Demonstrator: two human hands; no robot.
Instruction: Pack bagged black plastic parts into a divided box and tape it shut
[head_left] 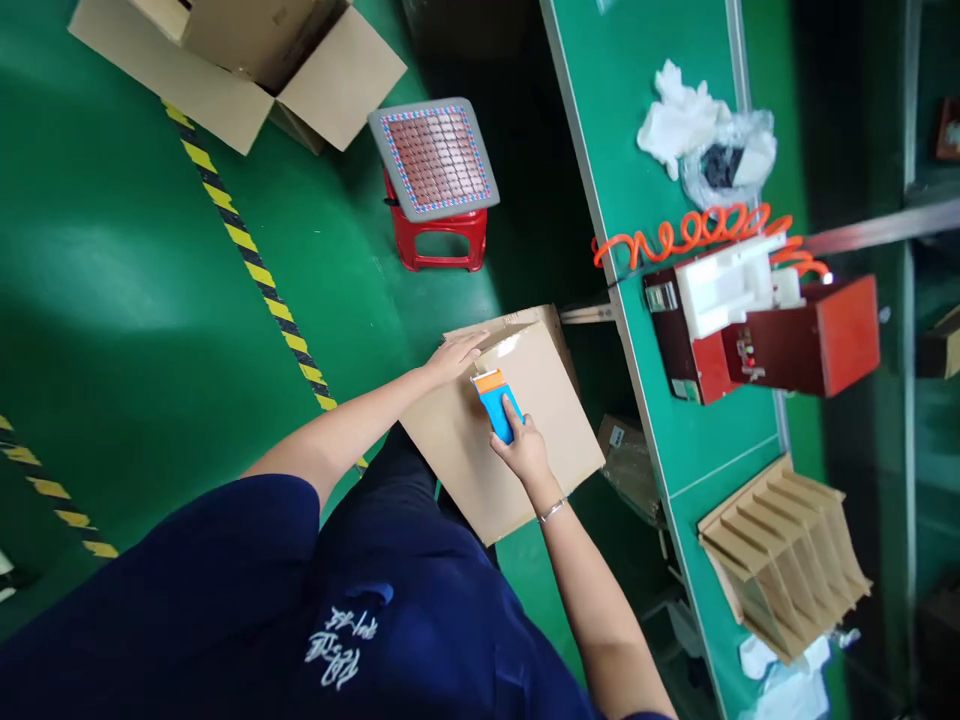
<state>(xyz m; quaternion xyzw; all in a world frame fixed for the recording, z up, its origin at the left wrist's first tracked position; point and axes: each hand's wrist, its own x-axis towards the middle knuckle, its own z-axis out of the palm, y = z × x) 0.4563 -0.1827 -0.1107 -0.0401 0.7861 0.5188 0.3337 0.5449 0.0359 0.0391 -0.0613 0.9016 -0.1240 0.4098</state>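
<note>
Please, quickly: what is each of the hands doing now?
Left hand: open, flat on the box.
Right hand: closed on the blue tape dispenser.

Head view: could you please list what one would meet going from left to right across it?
Open carton → red stool → left hand → right hand on the blue tape dispenser → orange coiled hose → red box

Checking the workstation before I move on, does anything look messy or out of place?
Crumpled white wrapping lies loose on the green bench, and an orange hose sprawls beside it. The box looks intact.
</note>
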